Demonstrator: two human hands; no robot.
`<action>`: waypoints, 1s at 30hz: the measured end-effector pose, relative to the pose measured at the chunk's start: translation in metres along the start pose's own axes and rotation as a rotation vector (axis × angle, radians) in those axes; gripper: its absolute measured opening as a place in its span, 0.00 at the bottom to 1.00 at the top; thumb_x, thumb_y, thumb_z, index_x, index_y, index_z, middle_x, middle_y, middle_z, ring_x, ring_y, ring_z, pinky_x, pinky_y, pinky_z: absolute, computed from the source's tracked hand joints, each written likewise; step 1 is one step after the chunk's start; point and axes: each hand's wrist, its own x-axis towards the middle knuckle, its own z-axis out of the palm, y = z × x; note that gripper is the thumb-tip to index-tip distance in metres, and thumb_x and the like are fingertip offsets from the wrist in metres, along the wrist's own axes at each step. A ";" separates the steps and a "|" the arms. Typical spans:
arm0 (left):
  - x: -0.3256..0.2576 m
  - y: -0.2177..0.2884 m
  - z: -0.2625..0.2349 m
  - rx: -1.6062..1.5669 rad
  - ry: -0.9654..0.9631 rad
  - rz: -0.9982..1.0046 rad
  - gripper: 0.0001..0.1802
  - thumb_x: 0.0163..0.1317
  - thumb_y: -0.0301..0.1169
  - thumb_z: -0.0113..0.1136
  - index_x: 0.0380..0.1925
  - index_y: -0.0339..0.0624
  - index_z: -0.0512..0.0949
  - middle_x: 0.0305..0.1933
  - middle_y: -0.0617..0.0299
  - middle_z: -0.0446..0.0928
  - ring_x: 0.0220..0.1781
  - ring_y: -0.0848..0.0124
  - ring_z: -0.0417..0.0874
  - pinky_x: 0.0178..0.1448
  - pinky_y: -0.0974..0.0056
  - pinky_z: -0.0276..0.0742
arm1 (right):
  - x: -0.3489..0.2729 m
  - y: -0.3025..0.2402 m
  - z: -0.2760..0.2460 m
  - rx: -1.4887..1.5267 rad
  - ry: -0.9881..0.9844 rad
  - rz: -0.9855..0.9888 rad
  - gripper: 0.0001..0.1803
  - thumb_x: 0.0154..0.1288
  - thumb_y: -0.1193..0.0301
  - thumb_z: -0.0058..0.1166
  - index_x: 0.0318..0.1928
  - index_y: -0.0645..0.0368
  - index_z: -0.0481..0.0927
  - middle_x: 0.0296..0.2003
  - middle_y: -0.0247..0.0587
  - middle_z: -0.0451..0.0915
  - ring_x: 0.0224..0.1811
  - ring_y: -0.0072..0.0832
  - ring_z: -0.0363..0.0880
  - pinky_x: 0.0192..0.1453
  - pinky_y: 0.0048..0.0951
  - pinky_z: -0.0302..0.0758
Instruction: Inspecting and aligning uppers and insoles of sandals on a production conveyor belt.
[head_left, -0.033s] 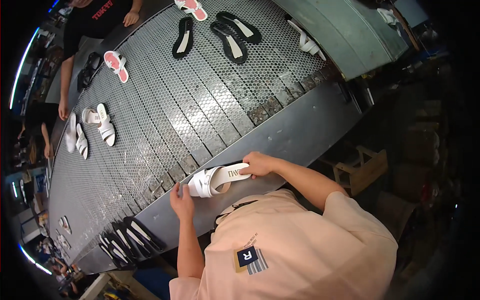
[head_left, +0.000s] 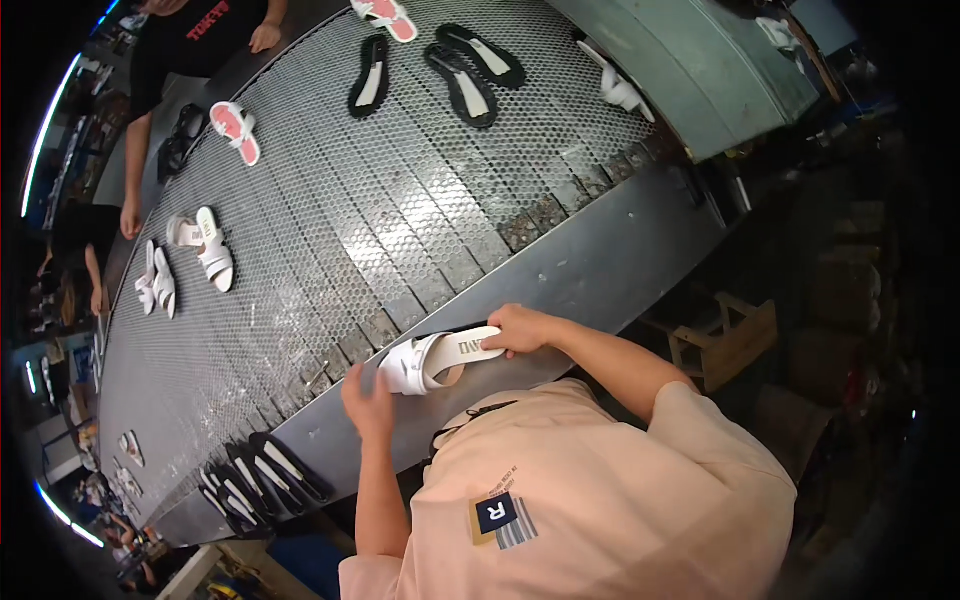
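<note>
A white slide sandal (head_left: pixel 408 368) with a wide strap lies tilted across the near metal edge in front of me. My right hand (head_left: pixel 520 331) is closed round its heel end, thumb on top of the insole. By the toe end is my left hand (head_left: pixel 368 400), blurred, its thumb and forefinger apart. Whether those fingertips touch the sandal I cannot tell. Under the sandal's far side shows a thin dark edge that I cannot make out.
On the perforated metal conveyor (head_left: pixel 310 240) lie black soles (head_left: pixel 470 90), pink-lined white sandals (head_left: pixel 236 130) and white sandals (head_left: pixel 215 255). Several black soles (head_left: pixel 265 475) lean at the near left edge. A green metal housing (head_left: pixel 700 80) spans the far right. Another person's hand (head_left: pixel 130 218) rests across the belt.
My left hand's thumb and fingers have shifted slightly at the sandal's toe and look more blurred. My right hand keeps its hold on the heel.
</note>
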 end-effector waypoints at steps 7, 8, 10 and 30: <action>0.007 0.121 0.039 -0.021 -0.601 0.728 0.35 0.35 0.38 0.75 0.47 0.40 0.73 0.51 0.53 0.74 0.56 0.55 0.71 0.60 0.50 0.64 | -0.016 -0.017 -0.007 -0.171 0.064 0.059 0.18 0.58 0.60 0.57 0.30 0.66 0.80 0.21 0.44 0.80 0.19 0.26 0.78 0.27 0.30 0.75; 0.010 0.136 0.045 0.110 -0.714 0.705 0.36 0.33 0.39 0.75 0.47 0.41 0.73 0.48 0.55 0.74 0.54 0.57 0.72 0.59 0.53 0.64 | -0.018 -0.019 -0.005 -0.095 0.093 0.082 0.17 0.59 0.61 0.57 0.30 0.67 0.79 0.22 0.43 0.80 0.19 0.24 0.77 0.25 0.28 0.74; 0.000 0.134 0.066 0.169 -0.664 0.702 0.33 0.36 0.38 0.73 0.45 0.42 0.74 0.44 0.57 0.75 0.52 0.59 0.73 0.57 0.55 0.64 | -0.025 -0.016 -0.004 -0.050 0.099 0.101 0.17 0.59 0.62 0.57 0.30 0.68 0.78 0.23 0.43 0.79 0.18 0.23 0.77 0.24 0.26 0.74; 0.010 0.136 0.078 -0.054 -0.623 0.716 0.31 0.40 0.40 0.70 0.47 0.42 0.75 0.39 0.55 0.75 0.45 0.57 0.76 0.51 0.55 0.71 | -0.033 0.023 -0.005 0.009 0.353 -0.192 0.27 0.47 0.67 0.70 0.47 0.64 0.76 0.27 0.33 0.75 0.28 0.20 0.76 0.31 0.23 0.74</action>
